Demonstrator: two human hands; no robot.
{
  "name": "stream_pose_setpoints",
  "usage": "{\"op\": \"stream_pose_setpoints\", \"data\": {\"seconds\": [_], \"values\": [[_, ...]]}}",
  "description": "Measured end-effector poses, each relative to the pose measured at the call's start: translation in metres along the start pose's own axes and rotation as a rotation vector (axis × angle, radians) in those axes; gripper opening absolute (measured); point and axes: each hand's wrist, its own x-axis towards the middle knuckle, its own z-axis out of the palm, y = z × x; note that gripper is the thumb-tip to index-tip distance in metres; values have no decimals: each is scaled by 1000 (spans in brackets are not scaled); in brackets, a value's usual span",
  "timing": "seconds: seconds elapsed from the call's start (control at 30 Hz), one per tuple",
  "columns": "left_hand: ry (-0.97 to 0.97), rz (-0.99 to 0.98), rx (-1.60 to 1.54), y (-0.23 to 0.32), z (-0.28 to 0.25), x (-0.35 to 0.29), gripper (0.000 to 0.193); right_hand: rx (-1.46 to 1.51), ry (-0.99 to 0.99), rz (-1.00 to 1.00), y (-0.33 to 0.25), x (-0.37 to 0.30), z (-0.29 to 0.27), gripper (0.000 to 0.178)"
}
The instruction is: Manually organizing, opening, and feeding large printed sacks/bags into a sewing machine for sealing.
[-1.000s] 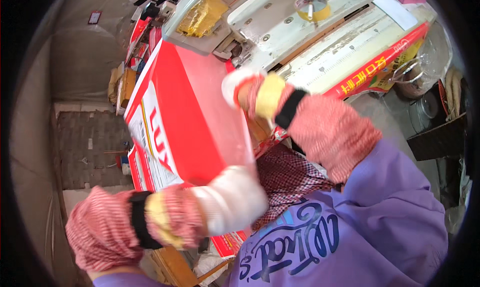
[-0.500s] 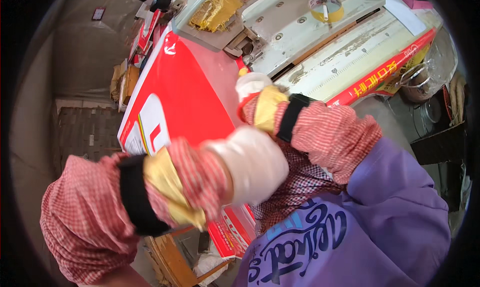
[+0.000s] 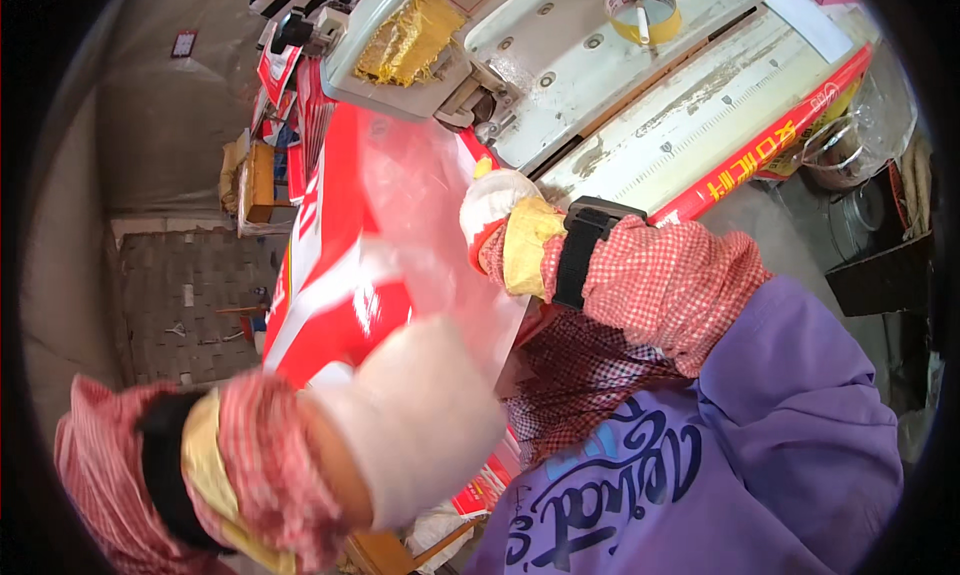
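A red, white and clear plastic bag (image 3: pixel 345 325) spreads from the sewing machine (image 3: pixel 545 50) down toward my lap, creased and smeared by motion. My right hand (image 3: pixel 497 207), in a white glove with a yellow-covered fingertip, is closed on the bag's edge just below the machine's metal foot (image 3: pixel 470 95). Lower left, my left hand (image 3: pixel 430 405) in a white glove lies over the lower part of the bag; its fingers are hidden and blurred, so I cannot tell its grip. Red checked sleeves with black bands cover both forearms.
A roll of clear tape (image 3: pixel 643 15) lies on the machine bed. A pale worktop (image 3: pixel 690 110) with a ruler scale and a red printed front strip runs to the right. Stacked red packaging (image 3: pixel 310 105) stands back left. A dark box (image 3: pixel 885 280) is at right.
My left hand has swung down and left, and the bag's lower part has folded and shifted with it. My right hand stays almost in place by the machine.
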Motion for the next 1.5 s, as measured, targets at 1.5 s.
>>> {"op": "stream_pose_setpoints", "data": {"seconds": [1.5], "values": [[737,-687,-93,-187,106,17,14,-3540,927,802,113,108,57,61]]}}
